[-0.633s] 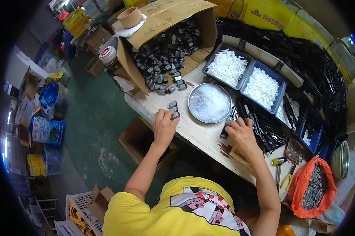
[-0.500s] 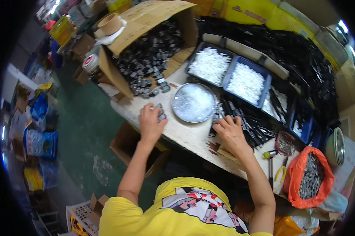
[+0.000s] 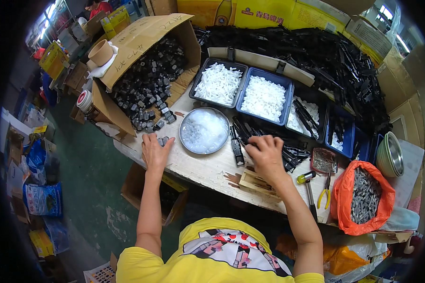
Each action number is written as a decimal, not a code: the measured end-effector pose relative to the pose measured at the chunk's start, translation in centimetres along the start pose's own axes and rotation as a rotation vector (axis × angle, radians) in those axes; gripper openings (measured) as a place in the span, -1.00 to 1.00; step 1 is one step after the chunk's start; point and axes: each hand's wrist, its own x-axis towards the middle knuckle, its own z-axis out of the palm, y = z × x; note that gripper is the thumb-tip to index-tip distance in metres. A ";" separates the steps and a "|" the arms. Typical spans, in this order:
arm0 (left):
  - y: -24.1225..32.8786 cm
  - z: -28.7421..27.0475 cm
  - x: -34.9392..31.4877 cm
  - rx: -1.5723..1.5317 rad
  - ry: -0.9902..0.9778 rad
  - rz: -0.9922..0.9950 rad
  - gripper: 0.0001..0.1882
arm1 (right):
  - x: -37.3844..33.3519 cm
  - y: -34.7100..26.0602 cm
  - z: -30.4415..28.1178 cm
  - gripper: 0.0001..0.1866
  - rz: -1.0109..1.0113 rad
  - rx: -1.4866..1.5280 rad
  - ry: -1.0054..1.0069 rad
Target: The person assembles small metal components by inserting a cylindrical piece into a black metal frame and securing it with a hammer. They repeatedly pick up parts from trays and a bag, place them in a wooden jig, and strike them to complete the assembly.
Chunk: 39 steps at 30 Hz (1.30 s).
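Note:
My left hand (image 3: 155,153) is at the front left of the bench, its thumb and fingers closed about a small grey block (image 3: 163,141). Just beyond it lies a heap of similar dark and grey blocks (image 3: 149,92), spilling from a tipped cardboard box (image 3: 142,42). My right hand (image 3: 267,158) is bent over the near side of a pile of black strips (image 3: 292,153); what its curled fingers hold, if anything, is hidden. Left of it, a black slotted strip (image 3: 236,147) lies on the bench. Between my hands stands a round metal dish (image 3: 204,130) of whitish, glistening stuff.
Trays of white pieces (image 3: 264,96) line the back, before a large black heap (image 3: 354,70). A wooden jig (image 3: 257,184) sits under my right forearm. To the right are a hammer (image 3: 308,186), yellow-handled pliers (image 3: 324,195) and a red bag (image 3: 339,207) of grey metal parts.
The view has shifted. My right hand has come off the black slotted strip beside the dish and moved right, over the pile. My left hand keeps its grey block.

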 end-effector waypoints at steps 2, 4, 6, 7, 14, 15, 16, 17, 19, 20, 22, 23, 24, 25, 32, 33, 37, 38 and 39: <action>-0.5 -0.9 0.2 -0.077 -0.030 0.039 -0.46 | 0.0 1.4 -1.0 -0.69 0.083 0.021 0.131; -1.0 -1.8 0.2 0.003 -0.100 0.093 -0.47 | -0.8 4.3 -1.3 -0.74 0.192 -0.028 0.283; -1.3 -1.8 0.1 0.063 -0.129 0.104 -0.48 | -1.2 6.9 -2.4 -0.80 0.311 -0.105 0.330; -1.2 -1.5 0.1 0.079 -0.122 0.096 -0.47 | -1.4 8.3 -2.8 -0.85 0.351 -0.164 0.376; 0.8 -2.3 -0.5 -0.160 -0.262 -0.070 -0.51 | -0.1 12.0 -3.9 -0.84 0.667 -0.495 0.013; 1.1 -3.1 -0.7 -0.272 -0.321 -0.090 -0.52 | -0.4 12.8 -3.7 -0.84 0.662 -0.507 -0.002; 0.2 -2.8 -1.0 -0.348 -0.273 -0.020 -0.54 | -0.3 13.3 -3.1 -0.84 0.639 -0.504 -0.023; -0.8 -1.4 -1.2 -0.421 -0.225 0.052 -0.57 | -0.6 13.9 -3.4 -0.83 0.639 -0.439 0.026; -1.7 -0.9 -1.8 -0.447 -0.144 0.197 -0.63 | -2.2 15.7 -3.9 -0.80 0.660 -0.128 0.136; -1.3 -0.7 -2.0 -0.415 -0.107 0.277 -0.67 | -2.7 16.2 -3.9 -0.79 0.677 0.105 0.206; -1.4 0.3 -2.5 -0.482 0.002 0.314 -0.75 | -2.6 14.2 -6.1 -0.81 0.754 0.505 0.133; -1.1 0.4 -2.7 -0.466 0.039 0.317 -0.76 | -3.1 13.2 -6.2 -0.82 0.717 0.516 0.116; -1.1 0.6 -2.8 -0.461 0.048 0.303 -0.76 | -3.7 11.8 -6.4 -0.84 0.684 0.520 0.102; -1.3 1.0 -2.9 -0.456 0.055 0.289 -0.76 | -4.4 10.2 -6.6 -0.85 0.654 0.523 0.090; -0.4 1.2 -3.6 -0.347 0.068 0.354 -0.77 | -10.0 -2.0 -4.1 -0.76 0.170 0.039 0.027; -0.2 0.9 -3.7 -0.313 0.058 0.357 -0.78 | -10.3 -2.4 -3.6 -0.74 0.171 0.025 0.019; -0.7 0.5 -3.9 -0.187 -0.004 0.363 -0.78 | -8.9 -2.7 -3.6 -0.71 0.142 0.014 -0.059; -0.6 0.4 -3.9 -0.142 -0.009 0.379 -0.77 | -8.8 -2.7 -3.6 -0.72 0.137 0.013 -0.087; -0.5 0.1 -3.9 -0.137 -0.009 0.406 -0.76 | -8.6 -2.5 -3.4 -0.72 0.128 0.015 -0.108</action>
